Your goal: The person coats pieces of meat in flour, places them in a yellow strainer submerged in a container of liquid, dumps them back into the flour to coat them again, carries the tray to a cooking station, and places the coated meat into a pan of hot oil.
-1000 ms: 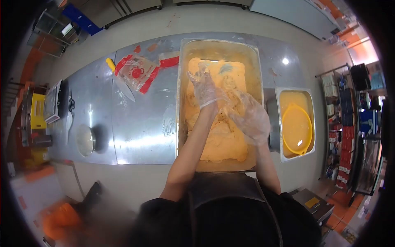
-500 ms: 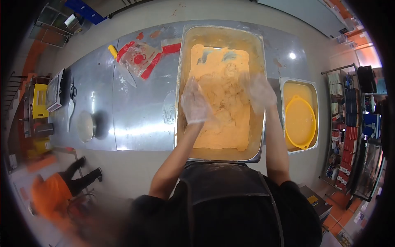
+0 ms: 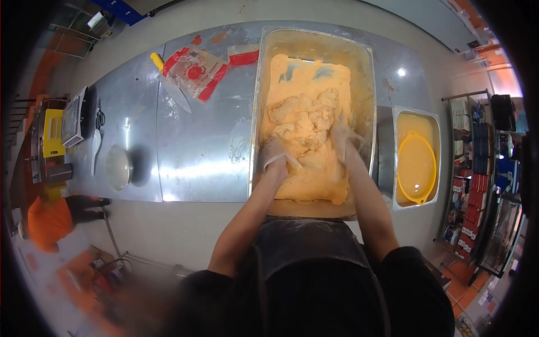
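Both my left hand [image 3: 274,149] and right hand [image 3: 344,136], clear-gloved, finger spread impossible to tell, flank seemingly coated, orange, knobbly lumps [image 3: 306,115], loose peach powder [image 3: 320,191] left inside a rectangular metal pan [image 3: 362,73].

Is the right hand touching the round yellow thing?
Apart. The head view shows the right hand inside the big metal tray, well away from the round yellow thing in another pan.

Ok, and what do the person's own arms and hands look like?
The left hand and right hand wear thin, see-through, wrinkled gloves ending around the wrists. Above those, both forearms are bare up to black sleeves, on which no markings show.
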